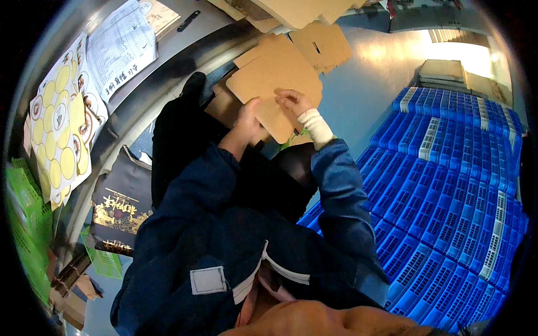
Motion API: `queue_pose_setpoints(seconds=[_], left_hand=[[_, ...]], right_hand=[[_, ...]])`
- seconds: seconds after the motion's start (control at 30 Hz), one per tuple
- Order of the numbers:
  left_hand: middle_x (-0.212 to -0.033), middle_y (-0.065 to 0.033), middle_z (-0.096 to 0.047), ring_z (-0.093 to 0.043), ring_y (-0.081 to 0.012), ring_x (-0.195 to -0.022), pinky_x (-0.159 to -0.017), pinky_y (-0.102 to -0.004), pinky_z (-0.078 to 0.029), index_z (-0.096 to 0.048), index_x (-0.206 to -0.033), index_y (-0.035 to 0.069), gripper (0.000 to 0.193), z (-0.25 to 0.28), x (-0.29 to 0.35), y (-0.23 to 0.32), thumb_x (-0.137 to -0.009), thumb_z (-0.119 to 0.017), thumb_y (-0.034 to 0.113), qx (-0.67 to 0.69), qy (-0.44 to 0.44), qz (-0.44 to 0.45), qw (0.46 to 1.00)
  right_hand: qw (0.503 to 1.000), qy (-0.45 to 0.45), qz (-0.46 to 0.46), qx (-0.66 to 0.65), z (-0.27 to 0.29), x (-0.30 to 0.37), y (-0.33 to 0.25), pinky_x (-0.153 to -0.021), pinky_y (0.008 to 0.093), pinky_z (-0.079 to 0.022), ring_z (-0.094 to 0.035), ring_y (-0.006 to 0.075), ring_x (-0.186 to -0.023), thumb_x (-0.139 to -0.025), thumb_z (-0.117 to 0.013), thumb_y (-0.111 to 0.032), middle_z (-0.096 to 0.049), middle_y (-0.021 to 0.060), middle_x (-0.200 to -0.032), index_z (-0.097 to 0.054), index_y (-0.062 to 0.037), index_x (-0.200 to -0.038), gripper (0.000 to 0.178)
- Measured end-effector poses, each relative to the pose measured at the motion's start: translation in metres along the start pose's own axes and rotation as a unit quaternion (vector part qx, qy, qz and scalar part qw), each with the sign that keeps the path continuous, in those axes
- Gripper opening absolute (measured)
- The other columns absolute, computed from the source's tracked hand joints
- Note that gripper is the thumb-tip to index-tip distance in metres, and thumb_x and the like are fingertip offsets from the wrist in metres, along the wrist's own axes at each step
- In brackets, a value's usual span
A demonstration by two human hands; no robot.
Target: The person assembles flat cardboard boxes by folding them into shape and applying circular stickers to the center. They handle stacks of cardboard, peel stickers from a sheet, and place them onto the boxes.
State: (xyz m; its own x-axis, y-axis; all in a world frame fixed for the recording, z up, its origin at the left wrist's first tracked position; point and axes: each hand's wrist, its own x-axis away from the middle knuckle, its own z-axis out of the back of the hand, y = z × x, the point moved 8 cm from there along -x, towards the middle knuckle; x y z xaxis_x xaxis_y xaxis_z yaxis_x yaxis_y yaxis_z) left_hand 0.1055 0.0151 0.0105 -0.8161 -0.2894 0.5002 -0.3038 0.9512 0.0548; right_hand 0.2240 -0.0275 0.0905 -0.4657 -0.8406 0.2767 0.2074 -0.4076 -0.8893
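Observation:
A flat brown cardboard piece (274, 78) with rounded corners and flaps lies tilted in front of my knees. My left hand (246, 124) grips its near left edge, the thumb lying on top. Above the board's right part, my right hand (295, 102) has its fingertips pinched together near the surface; whatever may be between them is too small to make out. A whitish cuff (316, 127) covers that wrist. Another cut cardboard piece (322, 46) with a slot lies just beyond the board.
Blue slatted crates (443, 162) stand in rows on the right. On the left table are printed sheets with yellow circles (59, 126), a written paper (122, 47) and a black knife (189, 21). A black bag (120, 201) and green baskets (28, 224) sit at lower left. More cardboard (305, 10) is stacked ahead.

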Motion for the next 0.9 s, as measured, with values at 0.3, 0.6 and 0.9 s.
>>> queue_pose_setpoints(seconds=[0.3,0.6,0.9], left_hand=[[-0.116,-0.0103,-0.057,-0.054,-0.0293,-0.105,-0.092,-0.0439,-0.043,-0.051,-0.118,0.004,0.037,0.034,-0.014,0.007,-0.086,-0.054,0.024,-0.069,0.101,-0.014,0.992],[-0.114,-0.0072,-0.057,-0.054,-0.0238,-0.102,-0.087,-0.0393,-0.045,-0.052,-0.119,0.006,0.037,0.127,-0.029,0.016,-0.088,-0.054,0.027,-0.179,0.217,-0.045,0.959],[-0.111,-0.0054,-0.058,-0.055,-0.0220,-0.102,-0.085,-0.0405,-0.046,-0.054,-0.117,0.006,0.036,0.039,-0.013,0.019,-0.088,-0.053,0.028,-0.199,0.151,-0.010,0.968]], right_hand=[[0.990,-0.048,-0.050,0.121,-0.026,-0.056,0.111,-0.061,0.0279,-0.043,-0.048,0.0116,-0.064,-0.076,-0.070,-0.020,-0.050,-0.0007,-0.067,-0.055,-0.0089,-0.076,0.019],[0.902,-0.204,-0.292,0.245,-0.113,-0.094,0.157,-0.075,0.0371,-0.048,-0.060,0.0274,-0.091,-0.079,-0.061,-0.027,-0.062,0.0134,-0.097,-0.060,-0.0073,-0.091,0.023],[0.949,-0.133,0.057,0.281,-0.023,-0.086,0.099,-0.084,0.0321,-0.049,-0.062,0.0250,-0.092,-0.088,-0.055,-0.020,-0.066,0.0088,-0.101,-0.063,-0.0066,-0.107,0.025]])
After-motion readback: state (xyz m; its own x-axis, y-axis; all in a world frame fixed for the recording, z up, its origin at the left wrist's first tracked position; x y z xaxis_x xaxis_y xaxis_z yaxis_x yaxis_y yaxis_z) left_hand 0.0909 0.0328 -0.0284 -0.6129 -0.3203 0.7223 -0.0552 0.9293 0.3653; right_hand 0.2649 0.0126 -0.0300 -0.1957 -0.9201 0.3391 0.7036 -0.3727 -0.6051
